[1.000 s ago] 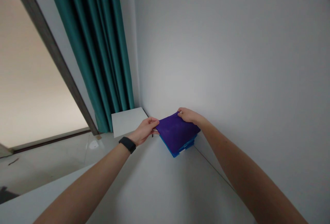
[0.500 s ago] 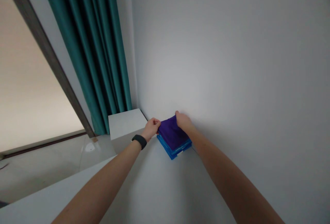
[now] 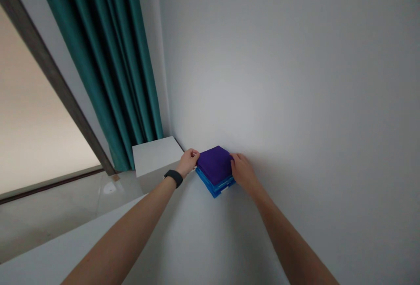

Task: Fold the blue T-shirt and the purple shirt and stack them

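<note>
A folded purple cloth (image 3: 215,165) lies on top of a blue flat stack (image 3: 213,189), which looks like plastic packets with a small white label at the front edge. My left hand (image 3: 189,161) pinches the cloth's left corner between thumb and fingers; a dark band sits on that wrist. At the cloth's right corner, my right hand (image 3: 242,169) has its fingers closed on the edge. The cloth's far corner shows uncovered between the two hands. What lies inside the blue stack cannot be made out.
The stack rests on a white surface (image 3: 193,241) against a pale wall (image 3: 278,79). A white box-shaped cabinet (image 3: 157,154) stands to the left, below a teal curtain (image 3: 108,57). Beyond the surface's left edge is a shiny tiled floor (image 3: 65,206).
My right hand has shifted from the cloth's far corner to its right corner, nearer me. My left hand stays at the left corner. The view has turned slightly right.
</note>
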Demonstrator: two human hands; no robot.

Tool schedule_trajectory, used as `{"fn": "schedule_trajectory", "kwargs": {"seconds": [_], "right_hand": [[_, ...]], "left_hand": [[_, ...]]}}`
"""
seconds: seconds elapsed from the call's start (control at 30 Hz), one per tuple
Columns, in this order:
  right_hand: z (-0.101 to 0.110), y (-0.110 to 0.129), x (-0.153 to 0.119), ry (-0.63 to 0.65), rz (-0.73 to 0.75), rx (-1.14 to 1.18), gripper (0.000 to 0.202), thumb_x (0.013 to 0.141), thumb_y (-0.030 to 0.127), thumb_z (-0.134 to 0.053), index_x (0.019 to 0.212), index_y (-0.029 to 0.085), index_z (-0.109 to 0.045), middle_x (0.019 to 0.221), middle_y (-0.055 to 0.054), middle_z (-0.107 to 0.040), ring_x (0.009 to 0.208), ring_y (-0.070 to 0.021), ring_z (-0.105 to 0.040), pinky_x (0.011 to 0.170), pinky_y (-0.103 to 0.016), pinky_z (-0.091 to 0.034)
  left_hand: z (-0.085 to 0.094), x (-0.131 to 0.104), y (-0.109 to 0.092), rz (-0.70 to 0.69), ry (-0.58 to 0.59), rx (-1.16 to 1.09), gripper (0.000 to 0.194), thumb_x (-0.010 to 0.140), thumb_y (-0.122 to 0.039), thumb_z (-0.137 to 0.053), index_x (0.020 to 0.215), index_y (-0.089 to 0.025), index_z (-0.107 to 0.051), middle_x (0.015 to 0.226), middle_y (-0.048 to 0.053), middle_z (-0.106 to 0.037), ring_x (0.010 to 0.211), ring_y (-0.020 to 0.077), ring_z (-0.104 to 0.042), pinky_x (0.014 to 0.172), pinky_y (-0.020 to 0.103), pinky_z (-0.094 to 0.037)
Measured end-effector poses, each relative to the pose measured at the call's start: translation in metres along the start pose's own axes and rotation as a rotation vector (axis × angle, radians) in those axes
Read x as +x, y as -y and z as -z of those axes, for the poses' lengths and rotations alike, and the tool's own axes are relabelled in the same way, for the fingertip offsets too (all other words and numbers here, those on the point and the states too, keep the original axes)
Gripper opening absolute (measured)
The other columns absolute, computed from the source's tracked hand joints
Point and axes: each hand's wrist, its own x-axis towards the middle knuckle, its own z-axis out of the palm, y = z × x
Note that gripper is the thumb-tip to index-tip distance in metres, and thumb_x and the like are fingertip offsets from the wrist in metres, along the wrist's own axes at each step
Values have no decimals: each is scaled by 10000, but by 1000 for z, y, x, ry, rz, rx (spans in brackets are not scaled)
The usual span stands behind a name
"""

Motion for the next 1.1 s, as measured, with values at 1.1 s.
{"fn": "schedule_trajectory", "kwargs": {"seconds": [1.1], "right_hand": [[-33,9,-45,-262,-531,1911,354,683,214,-656,1034,253,-627,774,48,-654,587,-118,-613,465,-240,-488]], "left_hand": [[-3,15,8,-114,-106,7,126,693,-280,-658,723,-158,-664,670,5,-637,629,140,-558,602,245,-421]]}}
